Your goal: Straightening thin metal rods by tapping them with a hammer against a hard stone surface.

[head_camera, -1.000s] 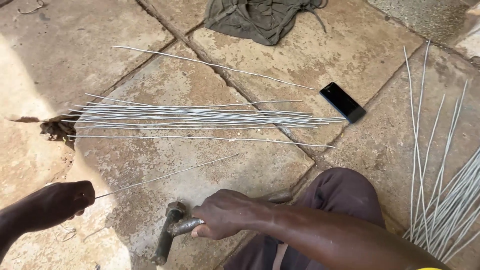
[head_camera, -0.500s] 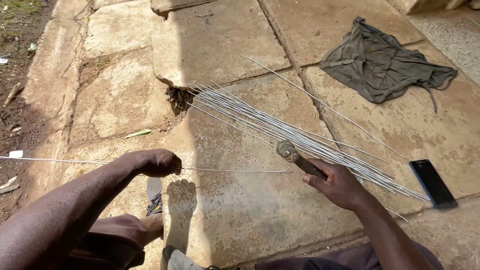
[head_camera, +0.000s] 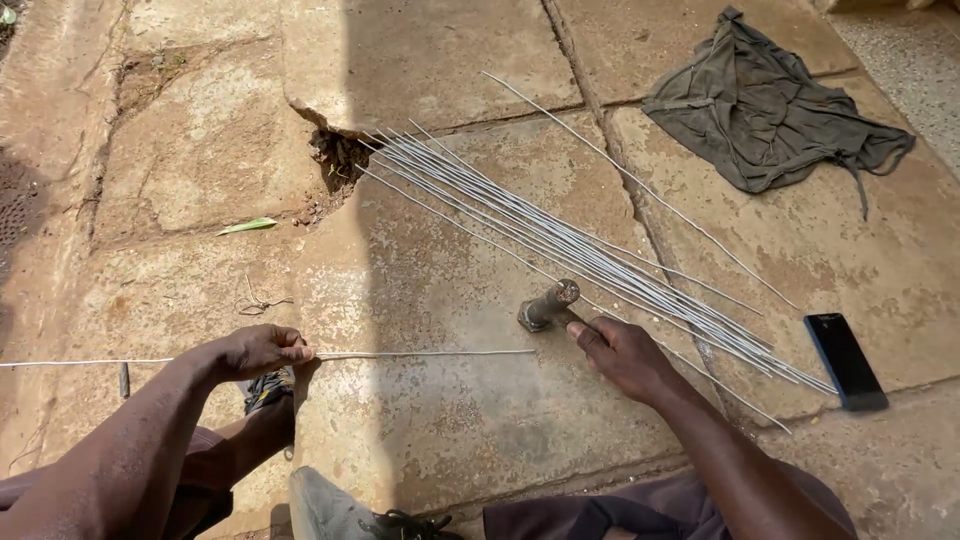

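A wire is being pinned to the paving while a hammer is being held over it.

The left hand (head_camera: 258, 350) is being closed in a narrow grip around a thin straight wire (head_camera: 420, 353), which is being kept flat on the stone paving (head_camera: 420, 430), running past both sides of the fist. The right hand (head_camera: 625, 357) is being wrapped around the handle of a hammer (head_camera: 548, 305), whose head is being held just above the wire's far end. Beyond it, a bundle of wires (head_camera: 560, 240) is lying diagonally, with a dark phone (head_camera: 845, 360) and a crumpled cloth (head_camera: 770, 120) nearby.
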